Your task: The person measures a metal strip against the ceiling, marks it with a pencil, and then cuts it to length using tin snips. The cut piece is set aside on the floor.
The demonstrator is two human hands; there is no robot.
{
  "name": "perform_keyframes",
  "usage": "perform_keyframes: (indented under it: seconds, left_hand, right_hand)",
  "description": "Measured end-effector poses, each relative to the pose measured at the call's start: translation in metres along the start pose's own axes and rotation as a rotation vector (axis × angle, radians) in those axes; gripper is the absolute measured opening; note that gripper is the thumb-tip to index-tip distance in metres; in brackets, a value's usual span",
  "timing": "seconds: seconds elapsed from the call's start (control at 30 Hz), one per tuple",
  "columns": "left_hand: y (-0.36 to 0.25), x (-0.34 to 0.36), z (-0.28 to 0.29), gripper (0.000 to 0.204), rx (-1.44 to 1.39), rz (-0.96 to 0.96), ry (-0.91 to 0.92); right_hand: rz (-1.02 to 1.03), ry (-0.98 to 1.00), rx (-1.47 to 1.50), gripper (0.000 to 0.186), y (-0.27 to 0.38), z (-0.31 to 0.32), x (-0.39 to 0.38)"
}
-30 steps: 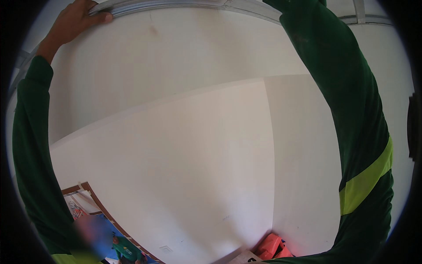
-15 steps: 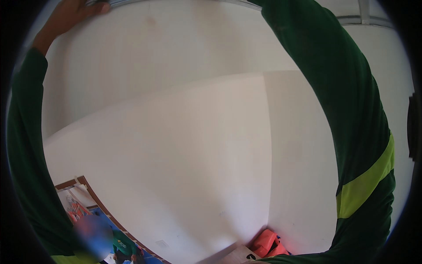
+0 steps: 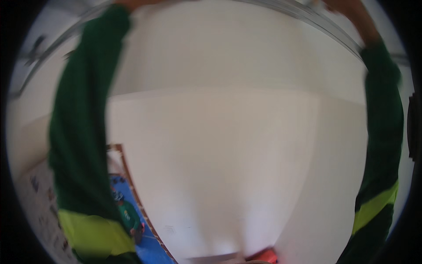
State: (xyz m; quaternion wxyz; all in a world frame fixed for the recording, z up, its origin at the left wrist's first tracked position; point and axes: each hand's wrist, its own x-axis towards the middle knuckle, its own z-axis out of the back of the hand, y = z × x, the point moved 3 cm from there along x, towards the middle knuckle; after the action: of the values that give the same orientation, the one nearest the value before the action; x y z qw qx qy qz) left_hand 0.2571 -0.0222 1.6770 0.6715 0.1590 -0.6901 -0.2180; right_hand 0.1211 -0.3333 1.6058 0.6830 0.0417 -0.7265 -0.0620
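Observation:
Both my arms, in dark green sleeves with lime bands, reach up overhead. My left hand [image 3: 137, 2] is mostly cut off by the upper edge, and its fingers are hidden. At the upper right my right hand [image 3: 347, 8] is beside a grey metal ceiling rail [image 3: 303, 12]. Its fingers are partly cut off and blurred, so their grip does not show. The rail curves along the top of the picture, over a white wall surface [image 3: 237, 53].
A white wall [image 3: 211, 149] faces me. At the lower left a brown-framed opening [image 3: 132, 185] shows a blue floor [image 3: 151, 251] and a person in green [image 3: 129, 215]. A red object [image 3: 263, 255] lies low at the right.
The view has swung left and is blurred. My left arm now stands further right in the picture, its hand nearly out of view. My right hand has come into sight beside the rail.

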Motion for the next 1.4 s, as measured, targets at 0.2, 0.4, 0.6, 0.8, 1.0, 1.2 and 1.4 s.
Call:
perform_keyframes:
  seconds: [0.2,0.4,0.6,0.8,1.0,1.2,1.4]
  left_hand:
    - [-0.011,0.001,0.007,0.071,-0.032,-0.032,-0.037]
    - [0.001,0.001,-0.003,0.063,-0.159,0.029,0.042]
    - [0.019,0.007,-0.025,0.076,-0.103,-0.033,-0.216]
    - [0.023,0.001,-0.018,0.076,-0.087,0.068,-0.111]
    - [0.021,0.000,-0.013,0.076,-0.072,0.101,-0.065]
    - [0.018,-0.001,-0.010,0.076,-0.056,0.123,-0.033]
    - [0.018,-0.007,-0.011,0.075,-0.043,0.122,-0.002]
  right_hand:
    - [0.612,-0.172,0.537,0.036,0.089,0.043,-0.086]
    - [0.720,0.128,1.128,0.035,0.226,-0.007,0.007]
    - [0.651,0.401,1.110,0.033,0.319,-0.082,0.058]
    - [0.730,0.424,0.878,0.033,0.393,-0.124,0.083]
    - [0.667,0.551,0.751,0.031,0.400,-0.134,0.093]
    - [0.552,0.661,1.139,0.033,0.394,-0.122,0.082]
    - [0.626,0.608,1.370,0.035,0.364,-0.097,0.059]
